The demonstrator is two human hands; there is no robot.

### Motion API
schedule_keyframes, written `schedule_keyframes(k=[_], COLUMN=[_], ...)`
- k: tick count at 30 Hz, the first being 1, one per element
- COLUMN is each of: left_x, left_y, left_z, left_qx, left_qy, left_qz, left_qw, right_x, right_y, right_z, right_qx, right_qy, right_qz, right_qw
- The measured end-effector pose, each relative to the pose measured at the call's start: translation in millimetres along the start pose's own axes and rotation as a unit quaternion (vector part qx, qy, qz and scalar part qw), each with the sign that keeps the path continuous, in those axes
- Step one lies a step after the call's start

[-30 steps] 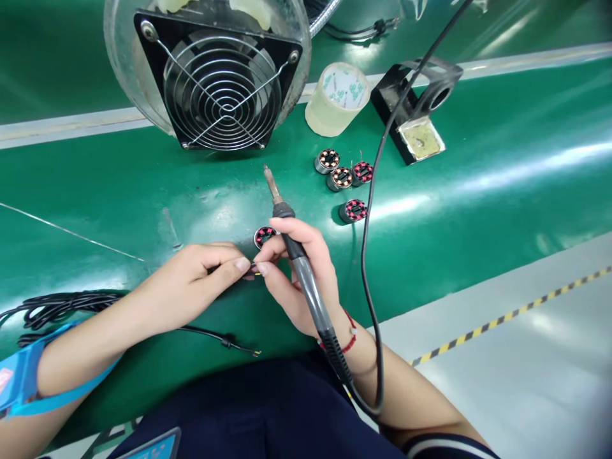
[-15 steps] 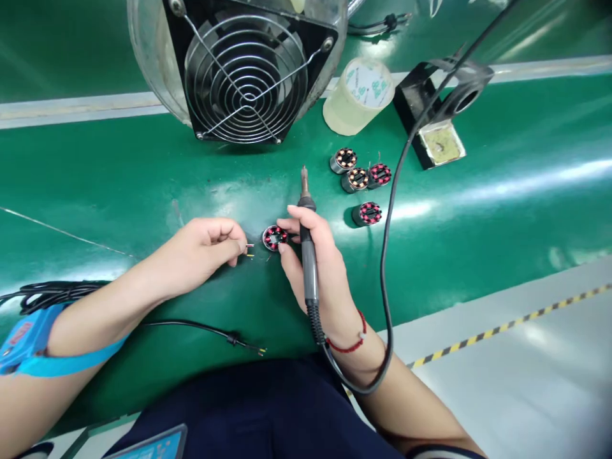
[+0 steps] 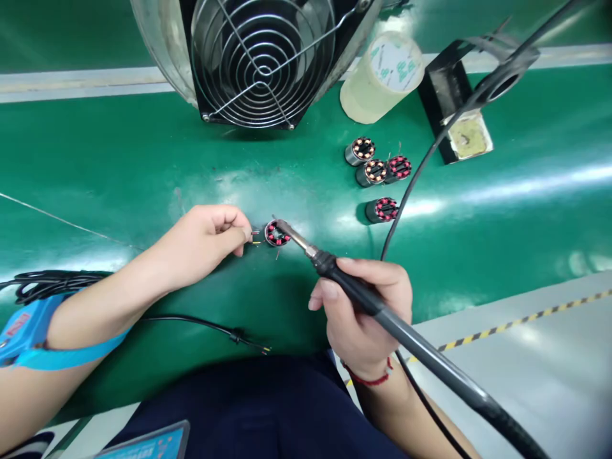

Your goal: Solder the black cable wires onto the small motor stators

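My right hand [image 3: 366,309] is closed around the handle of a soldering iron [image 3: 351,287], its tip pointing left and reaching over a small motor stator [image 3: 276,234] with red windings. Whether the tip touches the stator I cannot tell. Just left of the stator, my left hand [image 3: 215,245] pinches thin wires [image 3: 256,237], their bare coloured ends sticking out toward it. A blue wrist strap [image 3: 71,363] circles my left forearm. Below lies a black cable [image 3: 191,320] with stripped coloured ends.
Several stators [image 3: 371,171] stand to the right, near a roll of clear tape [image 3: 377,80]. Behind them is a soldering iron stand [image 3: 444,95] with a sponge [image 3: 469,138]. A fan [image 3: 262,70] stands at the back. Coiled black cable [image 3: 43,285] lies at left, and the iron's cord [image 3: 425,156] crosses the right side.
My right hand has left the stator and moved right and down. The iron has swung from upright to slanting left, its tip now over the stator. My left hand still pinches the wires.
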State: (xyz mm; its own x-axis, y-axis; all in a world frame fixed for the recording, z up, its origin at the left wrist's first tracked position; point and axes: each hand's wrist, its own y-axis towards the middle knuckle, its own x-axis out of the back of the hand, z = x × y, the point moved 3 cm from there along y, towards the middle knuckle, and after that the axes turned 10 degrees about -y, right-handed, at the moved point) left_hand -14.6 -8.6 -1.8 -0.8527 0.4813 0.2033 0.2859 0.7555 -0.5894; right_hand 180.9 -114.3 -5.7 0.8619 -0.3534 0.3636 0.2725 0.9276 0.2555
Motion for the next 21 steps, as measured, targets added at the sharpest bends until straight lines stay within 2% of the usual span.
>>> schedule_keyframes(k=[7,21], left_x=[1.1,-1.0], left_y=[1.4,4.7], left_z=[-0.6,-1.9], left_qx=[-0.001,0.018], left_qy=[0.016,-0.006], left_qz=[-0.006,-0.023], left_qw=[1.000,1.000], right_x=[-5.3,-8.5], right_y=[-1.7,1.6], right_z=[-5.5,-5.4], right_qx=[0.009,0.009], right_qy=[0.048,0.059], right_qz=[0.041,0.059], right_qw=[0.998,0.996])
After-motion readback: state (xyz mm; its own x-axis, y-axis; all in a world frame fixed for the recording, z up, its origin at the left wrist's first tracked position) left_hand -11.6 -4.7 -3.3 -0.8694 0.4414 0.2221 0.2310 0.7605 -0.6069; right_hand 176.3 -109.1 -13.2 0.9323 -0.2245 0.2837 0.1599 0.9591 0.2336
